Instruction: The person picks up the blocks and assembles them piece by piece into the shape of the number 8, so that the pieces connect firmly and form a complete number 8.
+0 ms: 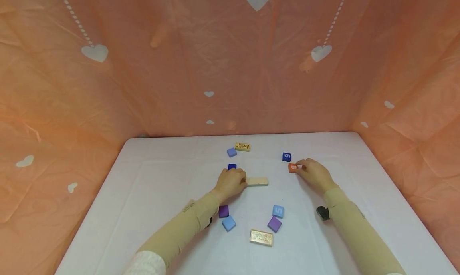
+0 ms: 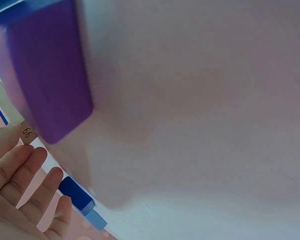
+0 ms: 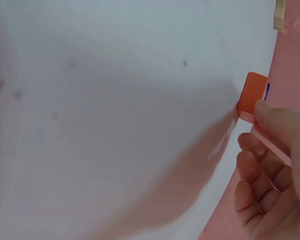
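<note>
Left hand (image 1: pixel 231 184) pinches pale block (image 1: pixel 257 182), lying to its right; right hand (image 1: pixel 316 175) pinches orange block (image 1: pixel 292 168) at its left, dark blue block (image 1: pixel 286 157) just far.

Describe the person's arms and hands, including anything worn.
The left hand and right hand are ungloved. Tan sleeves cover both forearms, with small dark markings. A small black piece shows beside each sleeve near the wrist; white fabric shows higher on the left arm.
</note>
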`<act>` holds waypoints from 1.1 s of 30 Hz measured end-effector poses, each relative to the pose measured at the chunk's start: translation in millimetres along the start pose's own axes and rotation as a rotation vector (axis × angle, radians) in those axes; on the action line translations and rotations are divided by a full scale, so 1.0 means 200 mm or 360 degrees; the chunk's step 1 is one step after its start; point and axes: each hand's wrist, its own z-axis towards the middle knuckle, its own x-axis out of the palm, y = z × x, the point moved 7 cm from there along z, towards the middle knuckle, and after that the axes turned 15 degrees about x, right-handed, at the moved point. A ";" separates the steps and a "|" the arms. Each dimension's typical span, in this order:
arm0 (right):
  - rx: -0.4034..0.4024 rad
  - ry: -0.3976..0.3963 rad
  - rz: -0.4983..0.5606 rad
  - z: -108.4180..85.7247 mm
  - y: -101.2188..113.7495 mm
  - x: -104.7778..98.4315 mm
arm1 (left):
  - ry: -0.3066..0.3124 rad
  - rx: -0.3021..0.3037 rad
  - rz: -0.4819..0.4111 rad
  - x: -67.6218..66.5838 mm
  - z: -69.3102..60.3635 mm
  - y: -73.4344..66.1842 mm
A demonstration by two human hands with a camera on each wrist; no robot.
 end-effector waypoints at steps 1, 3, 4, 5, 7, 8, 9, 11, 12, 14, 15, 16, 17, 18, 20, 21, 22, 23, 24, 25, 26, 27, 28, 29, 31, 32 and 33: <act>0.0002 0.0009 0.0000 0.00 0.00 0.00 | 0.0001 0.0001 -0.0001 0.00 0.00 0.00; 0.0006 0.0020 -0.0003 0.00 -0.01 0.00 | 0.0003 0.0000 -0.0005 0.00 0.00 0.00; 0.0010 0.0027 -0.0001 0.00 -0.01 0.00 | 0.0004 0.0000 -0.0008 0.00 0.00 0.00; 0.0014 0.0033 -0.0002 0.00 -0.01 0.00 | 0.0005 -0.0003 -0.0011 0.00 0.00 0.00; 0.0030 0.0051 0.0005 0.00 -0.01 0.00 | 0.0008 -0.0009 -0.0018 0.00 0.00 0.00; 0.0038 0.0063 0.0009 0.00 -0.01 0.00 | 0.0011 -0.0013 -0.0022 0.00 0.00 0.00; 0.0054 0.0079 0.0015 0.00 -0.01 0.00 | 0.0013 -0.0016 -0.0023 0.00 0.00 0.00; 0.0080 0.0104 0.0024 0.00 -0.02 0.01 | 0.0019 -0.0021 -0.0026 0.00 0.00 0.00; 0.0091 0.0118 0.0031 0.00 -0.02 0.01 | 0.0019 -0.0022 -0.0028 0.00 0.00 0.00; 0.0097 0.0137 0.0049 0.00 -0.02 0.01 | 0.0016 -0.0021 -0.0029 0.00 0.00 0.00; 0.0099 0.0142 0.0061 0.00 -0.02 0.01 | 0.0016 -0.0022 -0.0031 0.01 0.00 0.00; 0.0089 0.0146 0.0072 0.00 -0.02 0.01 | 0.0012 -0.0021 -0.0032 0.01 0.00 0.00; 0.0082 0.0147 0.0082 0.00 -0.01 0.02 | 0.0013 -0.0022 -0.0032 0.01 0.00 0.00; 0.0073 0.0150 0.0092 0.00 -0.01 0.02 | 0.0012 -0.0024 -0.0034 0.01 0.00 0.00; 0.0068 0.0179 0.0111 -0.01 -0.01 0.03 | 0.0004 -0.0023 -0.0037 0.01 0.00 0.00; 0.0075 0.0195 0.0112 -0.01 -0.01 0.03 | 0.0001 -0.0023 -0.0037 0.01 0.00 0.00; 0.0078 0.0210 0.0115 -0.02 -0.01 0.04 | 0.0000 -0.0021 -0.0034 0.01 0.00 0.01; 0.0086 0.0229 0.0118 -0.02 -0.01 0.05 | 0.0001 -0.0022 -0.0037 0.01 0.00 0.01; 0.0093 0.0251 0.0121 -0.03 -0.01 0.05 | -0.0001 -0.0021 -0.0036 0.01 0.00 0.01; 0.0098 0.0270 0.0122 -0.04 -0.01 0.06 | -0.0002 -0.0020 -0.0036 0.01 0.00 0.01; 0.0101 0.0277 0.0127 -0.05 -0.01 0.06 | -0.0004 -0.0019 -0.0034 0.01 0.00 0.01; 0.0096 0.0285 0.0131 -0.05 0.00 0.07 | -0.0003 -0.0018 -0.0032 0.01 0.00 0.01; 0.0086 0.0292 0.0137 -0.06 0.00 0.07 | 0.0002 -0.0022 -0.0033 0.01 0.00 0.01; 0.0079 0.0298 0.0143 -0.07 0.01 0.07 | 0.0003 -0.0025 -0.0034 0.01 0.00 0.01; 0.0056 0.0295 0.0155 -0.08 0.02 0.08 | 0.0005 -0.0030 -0.0033 0.01 0.00 0.01; 0.0041 0.0297 0.0157 -0.09 0.03 0.08 | 0.0004 -0.0031 -0.0034 0.01 0.00 0.01; 0.0024 0.0296 0.0158 -0.10 0.03 0.08 | 0.0007 -0.0033 -0.0036 0.01 0.00 0.01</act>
